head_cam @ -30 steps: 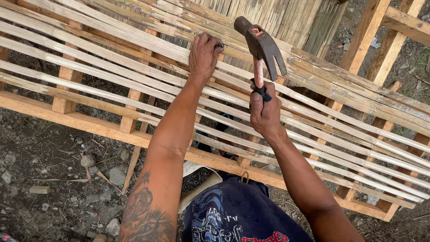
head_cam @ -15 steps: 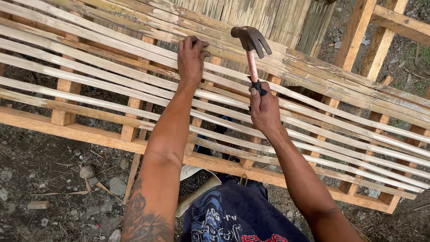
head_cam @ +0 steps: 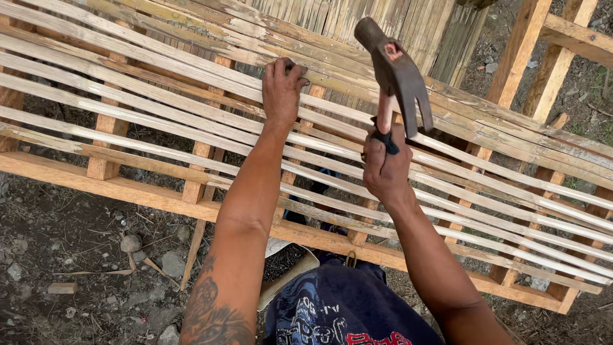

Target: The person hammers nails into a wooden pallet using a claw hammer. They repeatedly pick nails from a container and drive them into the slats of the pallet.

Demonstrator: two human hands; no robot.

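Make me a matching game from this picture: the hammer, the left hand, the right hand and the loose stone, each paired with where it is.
1. hammer
2. left hand
3. right hand
4. stone

a. on the dirt under the frame
b. raised over the slats
c. pressed on a bamboo slat
d. wrapped round a handle

Pairs: 1-b, 2-c, 3-d, 4-a

Narrow gaps between bamboo slats (head_cam: 159, 108) too tight for a hand, wooden frame rail (head_cam: 128, 188) below, raised claw hammer (head_cam: 396, 73) overhead, open dirt ground (head_cam: 70, 255) left
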